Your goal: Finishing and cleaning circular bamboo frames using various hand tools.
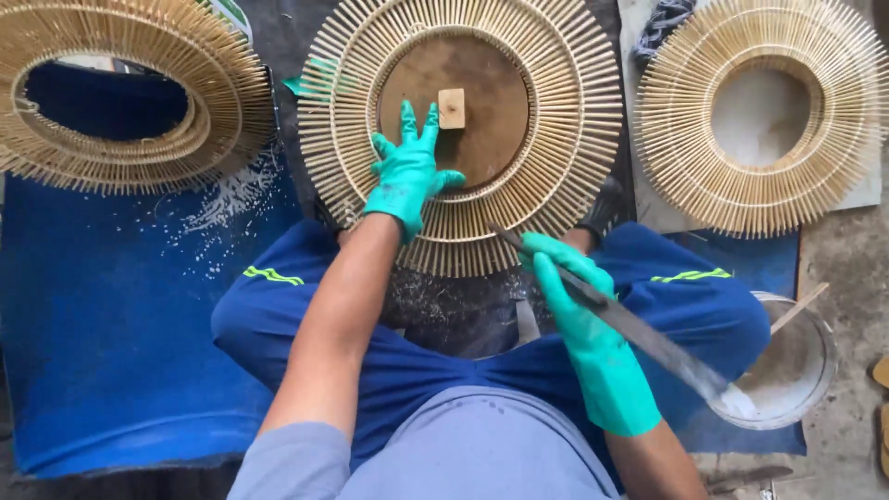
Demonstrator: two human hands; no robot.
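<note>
I start with the blue tarp [111, 352] that covers the floor under me, wide and bare to my left apart from pale shavings scattered near its upper part. On it lie three round sunburst frames made of thin bamboo sticks. The middle frame [460, 130] sits straight ahead, its near edge just over my crossed legs; the left frame [120, 93] and the right frame [759, 116] lie well apart to either side, with narrow gaps between, so open room is mostly on the left.

The middle frame carries a round brown wooden disc [486, 102] with a small pale wood block [452, 108] near its centre. My left hand [407, 171], gloved in green, lies flat and open on that disc, fingers spread, fingertips just beside the block, gripping nothing.

My right hand [579, 296], also gloved, is closed around a long flat metal blade [639, 333]. Its long axis runs diagonally: one end points up-left at the frame's near rim, the other dips down-right into a glass bowl [815, 370] of white paste beside my right knee, where a thin stick [798, 307] leans. The block lies up-left of the blade, and the left hand is much nearer to it.
</note>
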